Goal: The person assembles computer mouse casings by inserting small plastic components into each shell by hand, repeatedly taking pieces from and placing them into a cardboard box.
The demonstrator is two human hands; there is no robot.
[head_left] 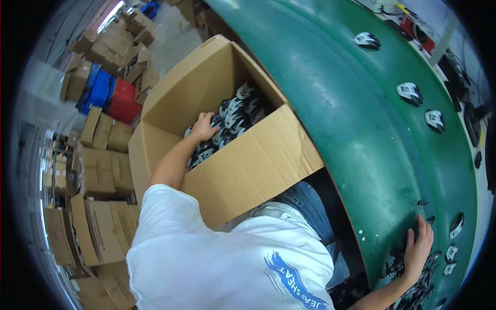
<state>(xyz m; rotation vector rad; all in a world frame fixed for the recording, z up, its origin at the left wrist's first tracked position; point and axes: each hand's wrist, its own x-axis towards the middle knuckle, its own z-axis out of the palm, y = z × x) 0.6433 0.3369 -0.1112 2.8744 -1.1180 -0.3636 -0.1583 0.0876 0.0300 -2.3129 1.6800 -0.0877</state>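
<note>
- Brown corrugated cardboard box (178,95), head view: stood upright with its top gaping, near flap (258,165) folded outward, beside the long glossy green work surface (320,88).
- Left hand (205,126) was inside it, fingers curved over black-and-white, curved, plastic-looking pieces (235,116); couldn't tell if it pinched one.
- Right hand (419,248) was over the green surface, fingers extended, thumb apart, nothing visibly held, near a jumbled heap of black-and-grey pieces (393,262).
- Risk, my guess: pieces in the box overlapped with no visible dividers, so pressing down might have scuffed or tangled them.
- Also likely: a low sweep of the right forearm could have knocked heap pieces off the near edge; a piece released short could have slid down the sloping flap.
- Count: two hands, one gaping box between worker and green surface, one heap.
- Loose white-and-black pieces: three toward the far end (409,93), three by the right hand (456,225), maybe one more cut off below.
- Boxed and heaped pieces overlapped too much; uncountable.
</note>
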